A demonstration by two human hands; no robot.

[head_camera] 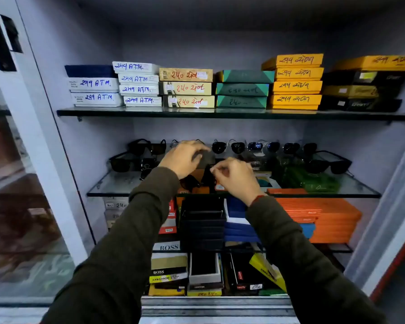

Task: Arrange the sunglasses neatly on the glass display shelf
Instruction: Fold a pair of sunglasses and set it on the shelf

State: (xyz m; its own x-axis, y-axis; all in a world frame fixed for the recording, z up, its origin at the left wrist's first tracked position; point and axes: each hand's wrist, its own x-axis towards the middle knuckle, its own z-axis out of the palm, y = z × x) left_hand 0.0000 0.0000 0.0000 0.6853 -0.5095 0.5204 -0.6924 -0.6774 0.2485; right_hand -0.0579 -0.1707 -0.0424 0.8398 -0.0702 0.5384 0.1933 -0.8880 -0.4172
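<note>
Both hands are up at the glass display shelf (117,183), the middle one in the cabinet; the left hand (184,157) is curled over something dark and blurred at the centre of the shelf, fingers bent down around it, though what exactly it grips I cannot tell; the right hand (234,176) is pinched, thumb and fingertips closed on a small dark part, most likely the arm of a pair of sunglasses, but the blur keeps that a guess.

Look at the shelf itself; a back row of sunglasses (228,147) stands lined up, lenses facing out, running off to the right; a bigger dark pair (326,163) sits at the right end, another dark pair (126,162) at the left end; an amber-lensed pair (189,181) lies loose near the front edge, just under the hands.

So the step in hand looks like placing or straightening one pair in the middle gap, with the row partly done; the next move calls for setting this pair down level with its neighbours, lenses forward, arms clear of the pairs on either side; the loose amber pair probably wants the same after that.

Above, stacked labelled boxes (187,87) fill the upper shelf; orange boxes (323,218) sit below.
</note>
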